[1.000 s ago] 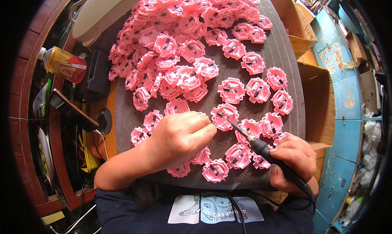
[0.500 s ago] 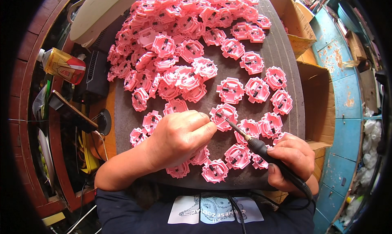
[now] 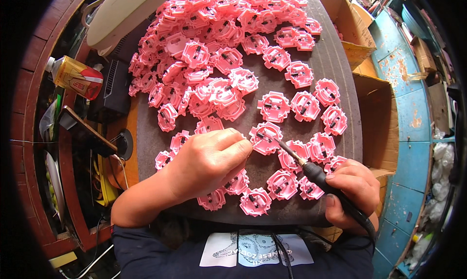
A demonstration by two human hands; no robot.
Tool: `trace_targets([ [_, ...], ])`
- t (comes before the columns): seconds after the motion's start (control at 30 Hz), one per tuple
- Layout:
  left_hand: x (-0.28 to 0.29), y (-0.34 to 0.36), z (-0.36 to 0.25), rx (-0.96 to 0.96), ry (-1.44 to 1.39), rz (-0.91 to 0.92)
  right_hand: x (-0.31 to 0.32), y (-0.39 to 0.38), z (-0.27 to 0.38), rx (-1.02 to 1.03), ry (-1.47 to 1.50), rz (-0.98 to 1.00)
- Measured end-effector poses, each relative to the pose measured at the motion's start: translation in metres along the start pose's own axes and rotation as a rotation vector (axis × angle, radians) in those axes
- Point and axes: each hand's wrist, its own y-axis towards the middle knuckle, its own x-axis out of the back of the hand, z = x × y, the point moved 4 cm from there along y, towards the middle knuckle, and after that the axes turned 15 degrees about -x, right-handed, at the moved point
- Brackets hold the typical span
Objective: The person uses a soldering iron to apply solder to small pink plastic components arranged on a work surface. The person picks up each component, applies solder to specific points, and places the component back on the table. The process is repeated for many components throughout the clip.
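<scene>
In my right hand (image 3: 354,194) is a soldering iron (image 3: 318,176) with a black grip, its metal tip pointing up and left. That tip hovers beside the right edge of a round pink plastic part (image 3: 265,139) with small black pieces inside. My left hand (image 3: 214,157) is closed in a pinch, its fingertips close to the left rim of the same part. What the pinch holds, if anything, is hidden by the fingers. Several more pink parts, such as this one (image 3: 282,185), lie around both hands.
A large heap of pink parts (image 3: 214,30) covers the far left of the dark work surface (image 3: 348,147). Open cardboard boxes (image 3: 377,123) stand to the right, before a blue cabinet (image 3: 411,157). At left are a phone (image 3: 87,133), a bottle (image 3: 75,78) and a black box (image 3: 109,91).
The soldering iron's tip has drawn back to the right, from the middle of the pink part to beside its edge. My left hand has shifted slightly left, away from the part.
</scene>
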Motion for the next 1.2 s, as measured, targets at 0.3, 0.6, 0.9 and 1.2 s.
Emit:
trace_targets([
  [0.3,0.006,0.012,-0.027,-0.054,-0.124,0.037,0.022,-0.041,0.009,-0.156,-0.054,-0.113],
  [0.6,-0.025,0.034,-0.028,-0.132,-0.064,0.058,0.022,-0.047,0.006,-0.144,-0.037,-0.088],
  [0.9,-0.032,0.037,-0.023,-0.123,-0.053,0.093,0.017,-0.05,-0.004,-0.133,0.002,-0.066],
  [1.2,-0.035,0.036,-0.022,-0.113,-0.06,0.079,0.017,-0.049,-0.005,-0.134,0.015,-0.064],
])
